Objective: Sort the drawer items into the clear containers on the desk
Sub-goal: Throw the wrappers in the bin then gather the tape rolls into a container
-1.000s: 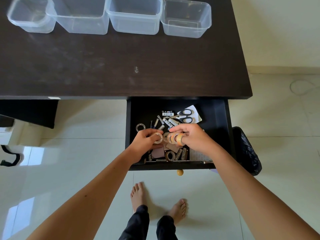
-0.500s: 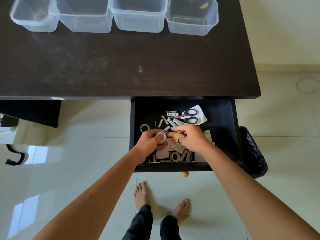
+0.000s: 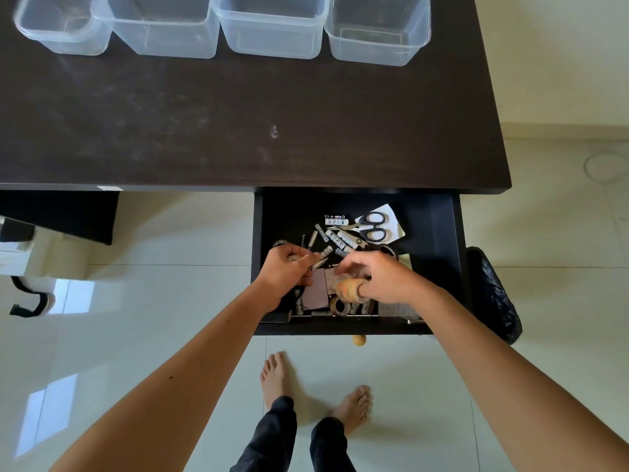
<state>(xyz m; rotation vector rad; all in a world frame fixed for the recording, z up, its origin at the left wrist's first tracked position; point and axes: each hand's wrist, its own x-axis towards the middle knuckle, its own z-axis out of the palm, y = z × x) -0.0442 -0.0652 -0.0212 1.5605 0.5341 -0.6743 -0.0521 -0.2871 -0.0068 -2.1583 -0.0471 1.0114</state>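
The dark drawer (image 3: 439,253) is pulled out under the desk, and both my hands are inside it. My left hand (image 3: 284,272) has its fingers curled and pinches a small pointed metal item (image 3: 318,264). My right hand (image 3: 384,279) carries a stack of tape rolls (image 3: 349,290) threaded on a curled finger; its other fingers are blurred. Loose in the drawer lie batteries (image 3: 337,238), black-handled scissors (image 3: 372,227) on white paper, pink notes (image 3: 315,289) and another tape roll (image 3: 339,306). Several clear containers (image 3: 272,32) stand in a row at the desk's far edge.
The dark desk top (image 3: 238,124) lies between the drawer and the containers. A black bag (image 3: 493,294) hangs to the right of the drawer. My bare feet (image 3: 275,376) stand on the pale tiled floor below the round drawer knob (image 3: 359,339).
My left hand has drawn back from my right hand, and it now pinches a small metal item instead of the tape roll. My right hand has dropped lower with its stack of rolls.
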